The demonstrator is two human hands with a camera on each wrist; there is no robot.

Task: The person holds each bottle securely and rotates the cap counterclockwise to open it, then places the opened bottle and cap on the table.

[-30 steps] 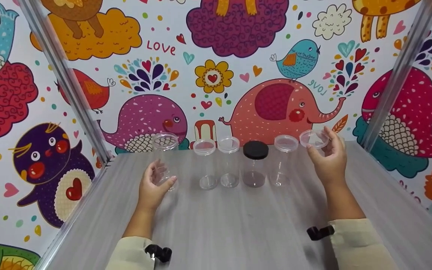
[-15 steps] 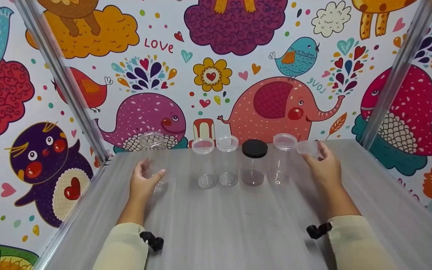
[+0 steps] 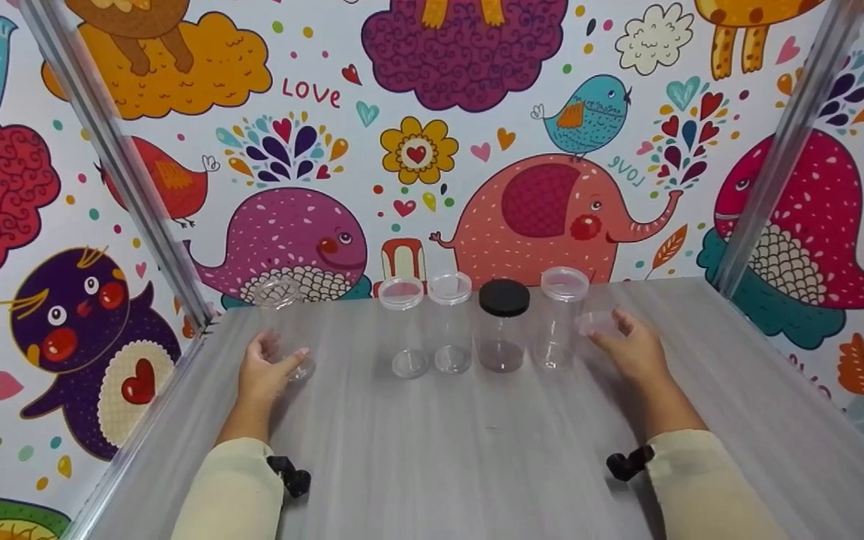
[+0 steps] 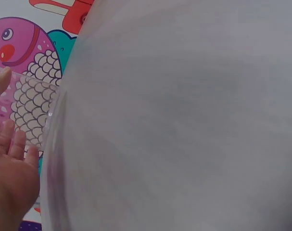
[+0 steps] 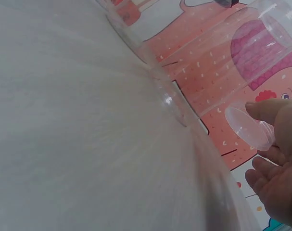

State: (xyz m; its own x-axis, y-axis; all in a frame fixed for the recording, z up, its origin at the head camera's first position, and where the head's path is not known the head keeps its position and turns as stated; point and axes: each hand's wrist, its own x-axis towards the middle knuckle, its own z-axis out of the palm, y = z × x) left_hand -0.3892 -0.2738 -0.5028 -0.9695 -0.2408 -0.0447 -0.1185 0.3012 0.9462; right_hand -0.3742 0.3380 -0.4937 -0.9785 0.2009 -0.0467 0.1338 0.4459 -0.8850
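Note:
At the left, my left hand (image 3: 262, 375) holds a clear open-topped jar (image 3: 280, 311) low on its body, thumb on the near side. In the left wrist view the thumb and fingers lie around the see-through jar (image 4: 32, 108) near its base. My right hand (image 3: 636, 358) pinches a clear round lid (image 3: 597, 323) by its edge, right of the row of jars. The right wrist view shows the lid (image 5: 249, 127) tilted between thumb and fingers, with a clear lidded jar (image 5: 208, 67) close beside it.
Two clear-lidded jars (image 3: 403, 330) (image 3: 451, 322), a black-lidded jar (image 3: 504, 330) and another clear-lidded jar (image 3: 563, 322) stand in a row toward the back of the grey table (image 3: 432, 457). A patterned wall (image 3: 417, 82) with metal posts (image 3: 132, 172) encloses the table.
My left hand has moved left with the open-topped jar, away from the row. My right hand has lowered the lid and brought it slightly left. The other jars stay in place.

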